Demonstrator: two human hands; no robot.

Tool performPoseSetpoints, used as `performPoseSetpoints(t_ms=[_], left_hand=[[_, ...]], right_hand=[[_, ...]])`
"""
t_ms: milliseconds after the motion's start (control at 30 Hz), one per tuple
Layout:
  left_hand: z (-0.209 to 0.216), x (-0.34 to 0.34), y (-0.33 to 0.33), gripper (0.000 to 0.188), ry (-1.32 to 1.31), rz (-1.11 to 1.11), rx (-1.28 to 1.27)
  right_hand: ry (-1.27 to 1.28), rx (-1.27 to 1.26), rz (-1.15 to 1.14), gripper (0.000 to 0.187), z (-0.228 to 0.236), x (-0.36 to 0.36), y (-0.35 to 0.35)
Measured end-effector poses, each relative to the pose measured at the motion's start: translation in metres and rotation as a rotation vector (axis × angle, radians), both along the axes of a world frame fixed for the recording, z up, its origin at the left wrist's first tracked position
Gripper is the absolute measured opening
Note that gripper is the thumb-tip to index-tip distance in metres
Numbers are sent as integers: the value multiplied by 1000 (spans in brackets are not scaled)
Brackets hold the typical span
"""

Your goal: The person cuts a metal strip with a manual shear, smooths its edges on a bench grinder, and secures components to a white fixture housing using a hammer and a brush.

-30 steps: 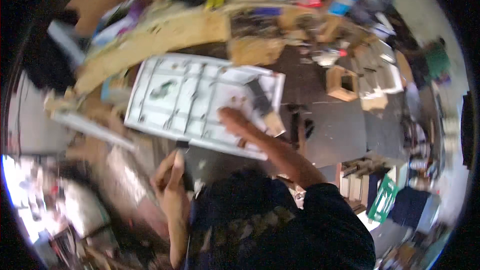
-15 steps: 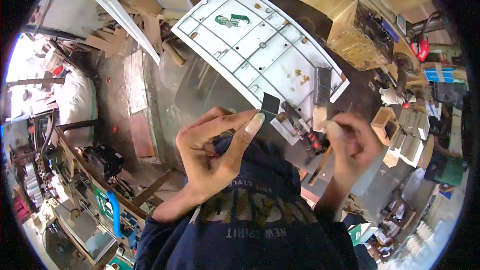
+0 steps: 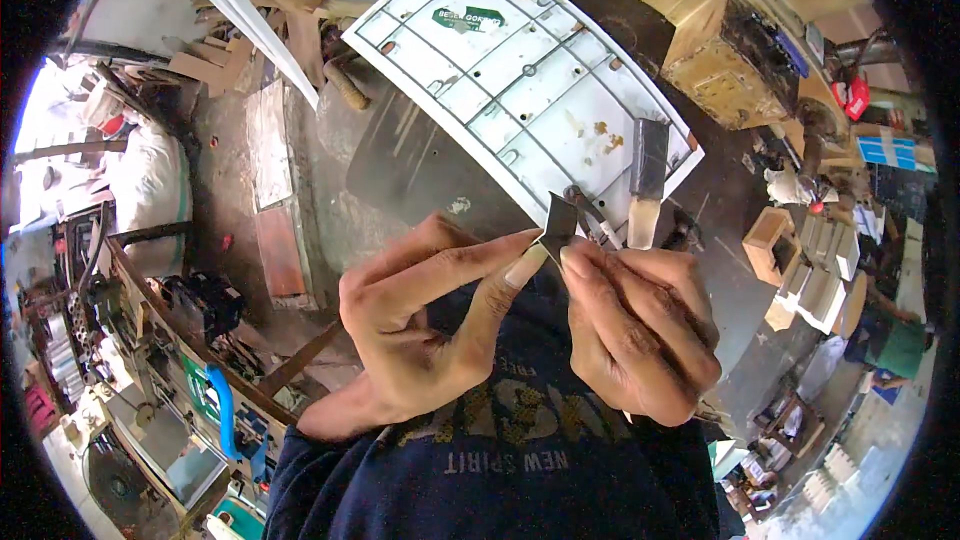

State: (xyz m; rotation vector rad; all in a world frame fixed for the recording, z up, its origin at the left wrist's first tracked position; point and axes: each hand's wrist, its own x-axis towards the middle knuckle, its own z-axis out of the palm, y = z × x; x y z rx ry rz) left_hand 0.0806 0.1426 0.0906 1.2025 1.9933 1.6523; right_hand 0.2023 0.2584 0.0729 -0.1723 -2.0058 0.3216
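A small dark, thin folded piece is held up in front of my chest. My left hand pinches its left edge between thumb and finger. On the other side my right hand is closed, its thumb and fingertips gripping the lower right edge of the piece; the other fingers are curled in. Just beyond my hands is a large white panel with dark grid lines and a green label. A black block-like item with a pale end lies over the panel's near right corner, and a partly hidden slim tool is beside it.
A stained wooden box stands at the far right. Small wooden boxes lie nearer on the right. At the left are a long white strip, a narrow board, a white sack and a bench edge.
My right hand has moved left from beside the pale-ended item and taken hold of the folded piece. The piece has turned and shifted slightly right; my left hand keeps its pinch.
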Motion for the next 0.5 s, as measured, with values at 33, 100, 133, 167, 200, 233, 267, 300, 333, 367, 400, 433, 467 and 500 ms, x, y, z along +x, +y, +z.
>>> performPoseSetpoints(t_ms=[33, 100, 133, 167, 200, 233, 267, 300, 333, 367, 400, 433, 467, 500], left_hand=[[2, 1, -1, 28, 12, 0, -1], [1, 2, -2, 29, 7, 0, 4], [0, 2, -3, 30, 2, -1, 6], [0, 3, -3, 31, 6, 7, 6], [-1, 3, -4, 31, 9, 14, 6], [-1, 4, -4, 32, 12, 22, 6], [-1, 4, -5, 32, 12, 22, 7], [-1, 5, -5, 32, 12, 20, 10], [-1, 5, -5, 32, 13, 18, 13], [-2, 5, -6, 32, 20, 17, 14], [-3, 5, -6, 32, 28, 17, 16], [-4, 4, -7, 32, 37, 17, 18], [-4, 4, -8, 32, 68, 14, 20], [-5, 3, -8, 31, 99, 9, 26]], right_hand=[[5, 0, 6, 18, 0, 0, 0], [3, 4, 23, 19, -1, 1, 0], [-3, 7, 33, 20, -1, 2, 0], [-10, 11, 44, 21, -1, 3, 0], [-10, 11, 52, 21, -2, 3, 0], [-11, 11, 60, 21, -2, 4, 1], [-11, 11, 68, 22, -3, 4, 1], [-6, 18, 66, 21, -3, 3, 1], [0, 25, 65, 21, -4, 3, 0], [5, 31, 63, 21, -5, 3, 0], [-3, 36, 67, 21, -5, 3, 0], [-11, 40, 71, 22, -4, 3, 0], [-19, 44, 75, 22, -3, 3, 0], [-54, 67, 83, 23, -2, 4, 1]])
